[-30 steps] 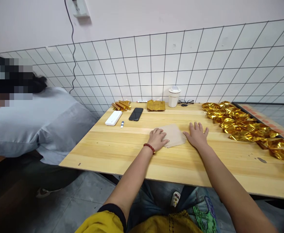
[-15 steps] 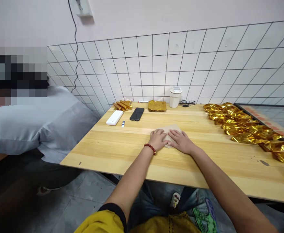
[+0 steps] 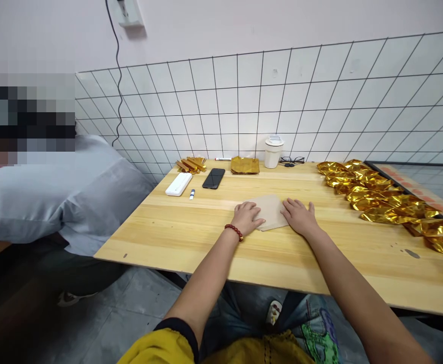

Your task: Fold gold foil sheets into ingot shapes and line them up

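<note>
From the head view: rests the left hand (image 3: 246,217) palm down on the left edge of a pale, thin paper (image 3: 271,212), with fingers slightly spread and thumb out across the sheet. Lays the right hand (image 3: 300,217) palm down at the paper's right edge, with fingers parted and fingertips at the sheet — pinching nothing with either hand. Keeps the paper flat on the wooden table (image 3: 176,237), near the front edge and between both hands; cannot tell whether a single sheet or several. Wears a red bead bracelet (image 3: 233,231) on the left wrist and a yellow sleeve (image 3: 160,349) above.

Farther back, to the left: a white power bank (image 3: 179,184), a small blue-and-white object (image 3: 192,194) just beside, and a dark phone (image 3: 213,178) lying flat. Along the wall (image 3: 225,101), from left to right: a heap of golden strips (image 3: 191,165), a marker (image 3: 223,159), a flat golden stack (image 3: 245,165), an upright white lidded cup (image 3: 274,153) and dark-framed glasses (image 3: 292,161). On the right — well apart from the paper — a row of twisted gold foil pieces (image 3: 380,197) beside a black-framed panel (image 3: 414,188). At far left, beyond the table's end: a co-worker in a light grey shirt (image 3: 92,187), leaning forward.
</note>
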`<state>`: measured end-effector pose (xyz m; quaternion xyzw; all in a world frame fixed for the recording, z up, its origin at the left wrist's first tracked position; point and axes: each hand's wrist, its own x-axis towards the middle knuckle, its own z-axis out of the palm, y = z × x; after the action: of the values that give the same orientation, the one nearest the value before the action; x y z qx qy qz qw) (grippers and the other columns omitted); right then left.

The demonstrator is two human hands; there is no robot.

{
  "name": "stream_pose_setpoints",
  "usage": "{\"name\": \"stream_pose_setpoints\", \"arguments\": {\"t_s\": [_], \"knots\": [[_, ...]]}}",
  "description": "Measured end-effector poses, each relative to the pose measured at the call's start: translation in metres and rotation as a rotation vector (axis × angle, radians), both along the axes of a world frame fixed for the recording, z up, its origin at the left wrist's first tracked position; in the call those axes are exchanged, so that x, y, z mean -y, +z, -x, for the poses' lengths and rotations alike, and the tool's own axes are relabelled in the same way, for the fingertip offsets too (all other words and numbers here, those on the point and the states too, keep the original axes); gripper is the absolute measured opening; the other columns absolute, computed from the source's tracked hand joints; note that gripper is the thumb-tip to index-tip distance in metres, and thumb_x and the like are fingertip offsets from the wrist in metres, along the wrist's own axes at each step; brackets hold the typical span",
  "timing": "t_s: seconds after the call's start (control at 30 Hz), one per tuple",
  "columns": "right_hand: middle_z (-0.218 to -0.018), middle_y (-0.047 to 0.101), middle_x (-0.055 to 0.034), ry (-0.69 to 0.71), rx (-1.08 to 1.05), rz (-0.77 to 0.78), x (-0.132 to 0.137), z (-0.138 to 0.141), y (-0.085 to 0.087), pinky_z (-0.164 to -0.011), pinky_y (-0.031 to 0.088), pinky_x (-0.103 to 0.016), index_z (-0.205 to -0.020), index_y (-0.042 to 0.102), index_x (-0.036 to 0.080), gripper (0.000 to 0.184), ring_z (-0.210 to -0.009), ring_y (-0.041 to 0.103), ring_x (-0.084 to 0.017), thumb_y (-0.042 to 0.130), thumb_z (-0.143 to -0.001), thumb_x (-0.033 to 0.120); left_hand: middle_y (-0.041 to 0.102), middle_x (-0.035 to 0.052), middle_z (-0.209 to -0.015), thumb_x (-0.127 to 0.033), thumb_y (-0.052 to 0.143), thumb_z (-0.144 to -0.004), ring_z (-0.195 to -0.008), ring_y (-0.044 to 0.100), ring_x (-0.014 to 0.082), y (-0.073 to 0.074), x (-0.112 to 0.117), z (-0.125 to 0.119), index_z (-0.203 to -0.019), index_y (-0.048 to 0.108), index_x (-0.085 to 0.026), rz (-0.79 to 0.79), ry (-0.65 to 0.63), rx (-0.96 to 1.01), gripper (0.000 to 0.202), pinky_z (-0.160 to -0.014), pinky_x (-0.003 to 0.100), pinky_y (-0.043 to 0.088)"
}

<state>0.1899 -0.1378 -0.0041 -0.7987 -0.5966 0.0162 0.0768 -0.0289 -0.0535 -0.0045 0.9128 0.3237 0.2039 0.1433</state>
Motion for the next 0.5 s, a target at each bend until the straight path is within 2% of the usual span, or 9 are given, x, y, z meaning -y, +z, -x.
{"name": "stream_pose_setpoints", "arguments": {"t_s": [0.07,0.17,0.23,0.3,0.43,0.5], "knots": [[-0.160,0.037,-0.0139,0.028,0.006,-0.090,0.001,0.002,0.000,-0.117,0.014,-0.067,-0.148,0.046,0.021,0.054,-0.147,0.034,-0.031,0.029,-0.102,0.044,0.062,0.0097,-0.132,-0.046,0.070,-0.083,-0.129,0.050,0.0299,-0.001,0.000,0.000,-0.108,0.072,-0.026,-0.004,-0.004,-0.003,0.032,-0.109,0.055,0.037],[-0.163,0.030,-0.0144,0.240,-0.037,-0.165,0.002,0.011,0.000,-0.120,0.017,-0.059,-0.151,0.042,0.020,0.059,-0.150,0.029,-0.029,0.032,-0.101,0.050,0.062,0.0103,-0.132,-0.046,0.069,-0.084,-0.129,0.050,0.0302,-0.003,-0.001,0.000,-0.109,0.072,-0.025,-0.021,-0.010,-0.011,0.033,-0.109,0.055,0.037],[-0.163,0.030,-0.0132,0.420,-0.083,-0.115,0.003,0.018,0.001,-0.120,0.019,-0.056,-0.153,0.039,0.021,0.063,-0.151,0.027,-0.028,0.033,-0.100,0.055,0.062,0.0105,-0.132,-0.046,0.068,-0.085,-0.129,0.051,0.0297,-0.004,-0.002,0.000,-0.111,0.071,-0.025,-0.031,-0.015,-0.016,0.033,-0.109,0.054,0.037],[-0.162,0.032,-0.0119,0.519,-0.116,-0.037,0.003,0.023,0.001,-0.121,0.020,-0.055,-0.154,0.039,0.023,0.066,-0.151,0.027,-0.027,0.031,-0.100,0.059,0.062,0.0100,-0.132,-0.046,0.068,-0.086,-0.129,0.050,0.0292,-0.004,-0.002,0.000,-0.112,0.071,-0.025,-0.036,-0.012,-0.025,0.034,-0.110,0.053,0.037],[-0.162,0.033,-0.0100,0.502,-0.131,0.003,0.002,0.026,0.000,-0.120,0.021,-0.058,-0.156,0.033,0.027,0.067,-0.151,0.028,-0.027,0.028,-0.099,0.063,0.062,0.0088,-0.131,-0.043,0.071,-0.084,-0.130,0.049,0.0283,0.000,0.001,0.001,-0.113,0.071,-0.026,-0.068,0.000,-0.005,0.034,-0.110,0.051,0.039],[-0.163,0.031,-0.0100,0.484,-0.113,0.004,0.002,0.026,0.000,-0.119,0.021,-0.058,-0.158,0.030,0.028,0.069,-0.151,0.027,-0.028,0.029,-0.099,0.064,0.063,0.0083,-0.129,-0.036,0.071,-0.084,-0.128,0.052,0.0268,0.002,0.003,0.001,-0.116,0.070,-0.026,-0.093,-0.052,0.032,0.034,-0.110,0.048,0.040]]}}
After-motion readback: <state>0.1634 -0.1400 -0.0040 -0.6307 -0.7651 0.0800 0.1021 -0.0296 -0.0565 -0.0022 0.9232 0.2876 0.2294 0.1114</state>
